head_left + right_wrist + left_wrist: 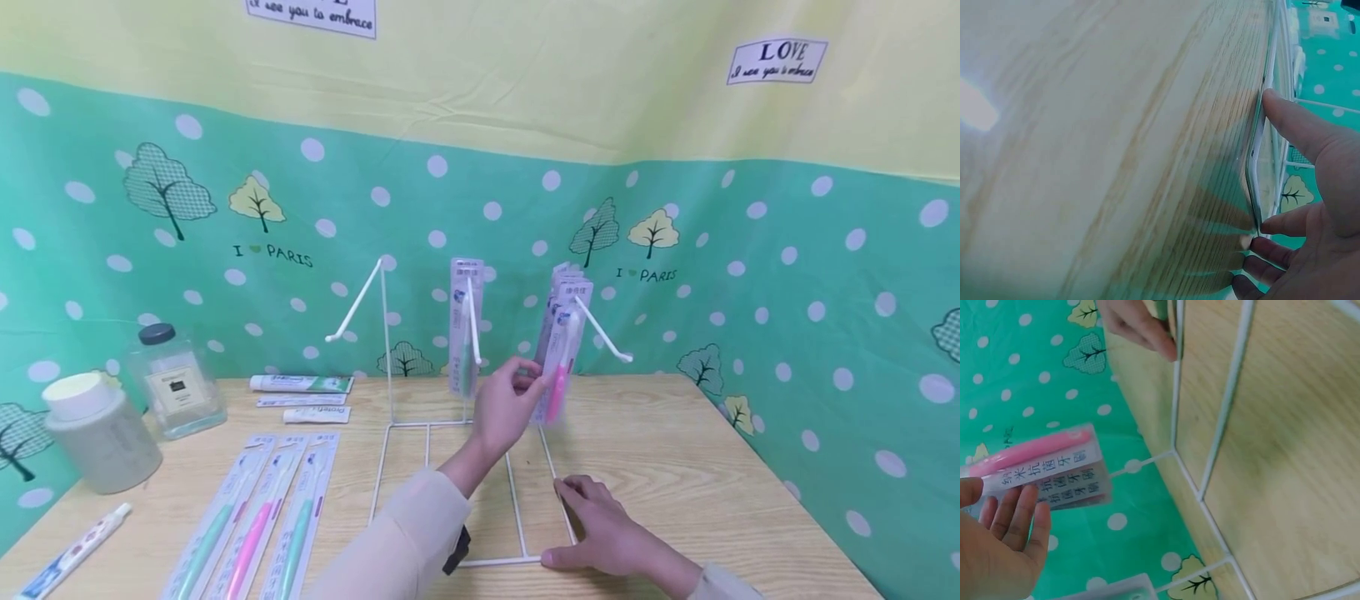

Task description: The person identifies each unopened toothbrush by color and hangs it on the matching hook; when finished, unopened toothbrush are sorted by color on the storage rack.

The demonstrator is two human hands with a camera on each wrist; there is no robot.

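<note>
A white wire rack (384, 467) stands on the table with hooks jutting forward. From its right hook hangs a stack of several packaged toothbrushes, the front pack holding a pink toothbrush (558, 383). My left hand (506, 408) pinches the lower part of that pack, thumb on its face and fingers at its edge in the left wrist view. A pack with a green toothbrush (456, 333) hangs on the middle hook. At the rack's front right corner, my right hand (600, 525) rests low, its thumb and forefinger spread and touching the base wire (1257, 156).
Three toothbrush packs (251, 525) lie side by side on the wooden table (675, 467), left of the rack. Toothpaste boxes and tubes (303, 392) lie behind them. A grey jar (105, 442), a clear bottle (180, 392) and another tube (75, 554) are farther left. A polka-dot cloth hangs behind.
</note>
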